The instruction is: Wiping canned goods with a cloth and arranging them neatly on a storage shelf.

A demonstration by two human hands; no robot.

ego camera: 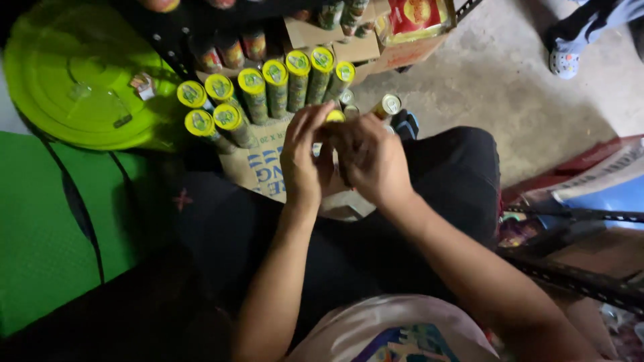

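Both hands meet over the lap. Left hand (pixel 303 155) and right hand (pixel 370 159) have fingers curled in around one small yellow-topped can (pixel 335 116); only its lid shows between the fingertips, body hidden. Grip looks like a fingertip pinch, not a full wrap, so I judge a slip is the main risk: the can would drop onto the cardboard box (pixel 268 164) just below or roll off the knee onto the concrete floor (pixel 523 87).

Just beyond the hands, the row of matching cans (pixel 261 90) lies tilted, leaning together on the box flap. Knuckles sit near them; a bump could likely topple the row.

A loose gold-topped can (pixel 388 105) sits near the box edge, could roll.

Further left, green plastic lid (pixel 74 80). Far right, another person's foot in a sandal (pixel 565 62), well apart.
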